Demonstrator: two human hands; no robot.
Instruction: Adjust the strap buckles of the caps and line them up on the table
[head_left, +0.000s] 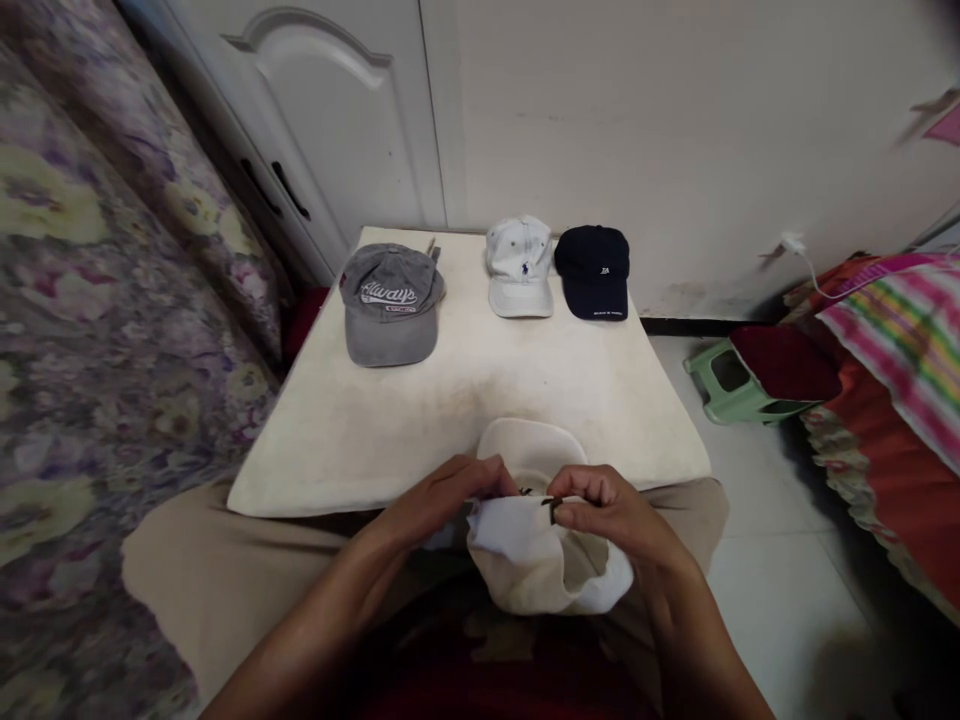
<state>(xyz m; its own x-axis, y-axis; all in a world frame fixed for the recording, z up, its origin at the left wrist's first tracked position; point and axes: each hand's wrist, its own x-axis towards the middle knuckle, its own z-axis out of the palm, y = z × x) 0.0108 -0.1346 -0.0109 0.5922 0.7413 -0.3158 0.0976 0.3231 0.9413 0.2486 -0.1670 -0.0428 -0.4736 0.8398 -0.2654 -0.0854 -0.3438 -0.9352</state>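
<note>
**L hand (pixel 459 484) + R hand (pixel 616 510) both on off-white fabric cap (pixel 517 568)**

Cap's w/ the fingers, above the lap: curved brim (pixel 529 438) just beyond them, crown hanging below, hollow inside partly showing under R fingers. R thumb + index nearly closed, pinching cap's edge at a small dark piece (pixel 552 508), too small to ID. L fingers bent in on the edge, little gap; tips partly hidden, L thumb can't be seen.

Beige fabric trousers (pixel 247 555) spread either side of fingers. Cream flat tabletop (pixel 480 370) starts just past fingertips. Further on, left of L fingers: grey fabric cap (pixel 390 310) w/ white "Always" lettering. Well off right of R fingers: green plastic stool (pixel 720 385), dark red top. Farther, straight ahead of fingers: pale grey-white fabric cap (pixel 519 262) w/ small dark emblem; navy fabric cap (pixel 592 265) just to its R. Farthest, beyond L fingers: white panelled door (pixel 330 110).
</note>
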